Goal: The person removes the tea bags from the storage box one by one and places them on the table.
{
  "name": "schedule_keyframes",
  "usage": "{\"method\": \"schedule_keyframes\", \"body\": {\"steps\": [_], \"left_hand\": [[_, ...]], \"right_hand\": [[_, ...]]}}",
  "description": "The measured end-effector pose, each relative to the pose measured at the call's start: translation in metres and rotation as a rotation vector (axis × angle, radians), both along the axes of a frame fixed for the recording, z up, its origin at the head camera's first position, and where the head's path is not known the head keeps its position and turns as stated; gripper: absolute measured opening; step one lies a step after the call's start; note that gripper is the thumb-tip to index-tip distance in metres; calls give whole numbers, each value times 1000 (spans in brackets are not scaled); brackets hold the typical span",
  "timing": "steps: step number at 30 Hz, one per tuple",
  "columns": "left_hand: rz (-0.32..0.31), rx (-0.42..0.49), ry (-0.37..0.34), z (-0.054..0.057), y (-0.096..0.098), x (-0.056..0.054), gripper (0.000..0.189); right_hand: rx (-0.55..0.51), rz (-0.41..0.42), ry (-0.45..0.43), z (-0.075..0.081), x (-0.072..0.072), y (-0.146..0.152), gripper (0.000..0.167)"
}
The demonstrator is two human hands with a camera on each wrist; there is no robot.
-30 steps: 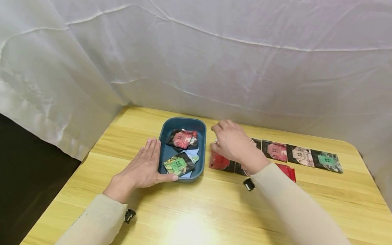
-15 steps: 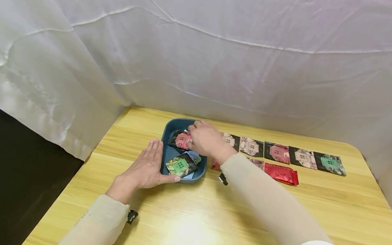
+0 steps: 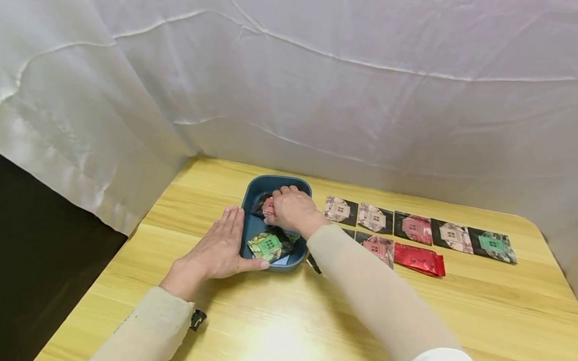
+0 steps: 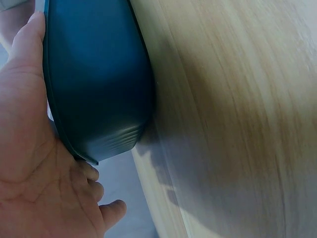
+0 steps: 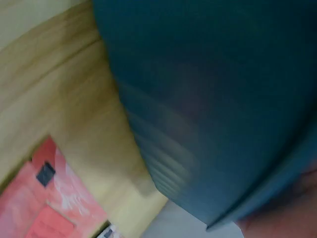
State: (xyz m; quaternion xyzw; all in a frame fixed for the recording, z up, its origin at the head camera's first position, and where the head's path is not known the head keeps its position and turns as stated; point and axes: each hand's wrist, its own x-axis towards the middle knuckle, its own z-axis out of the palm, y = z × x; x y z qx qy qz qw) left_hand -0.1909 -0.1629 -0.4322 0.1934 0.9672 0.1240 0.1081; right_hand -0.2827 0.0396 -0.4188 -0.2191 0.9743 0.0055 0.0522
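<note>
A dark teal plastic bin [image 3: 247, 234] stands at the back left of the wooden table, with several sachets in it. My left hand [image 3: 215, 246] lies flat along its left side, fingers straight, thumb at the front rim. In the left wrist view the palm [image 4: 39, 168] is against the bin [image 4: 99, 74]. Inside the bin, my right hand [image 3: 294, 211] has bent fingers over a black-and-pink sachet [image 3: 267, 207]; its fingertips are hidden, so a grip cannot be made out. Nearer the front lies a black sachet with a green label [image 3: 267, 245].
Right of the bin, flat sachets lie in two rows on the table [image 3: 460, 312]. The back row ends in a green-labelled sachet [image 3: 492, 244], the front one in a shiny red packet [image 3: 419, 259]. A pale curtain [image 3: 353, 112] hangs behind.
My right hand has moved left from the sachet rows into the bin and lower over the black-and-pink sachet. The front row is less covered by the arm. My left hand has stayed on the bin.
</note>
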Motion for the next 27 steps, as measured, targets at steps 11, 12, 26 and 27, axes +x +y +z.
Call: {"method": "schedule_keyframes", "body": {"steps": [11,12,26,27], "left_hand": [[-10,4,11,-1,0,0,141],[-10,4,11,-1,0,0,141],[-2,15,6,-1,0,1,141],[-3,15,8,-1,0,1,141]], "right_hand": [[26,-66,-9,-12,-9,-5,74],[26,-71,-14,-13,-10,-5,75],[35,-63,12,-15,-7,-1,73],[36,-58,16,-13,-6,-1,72]]}}
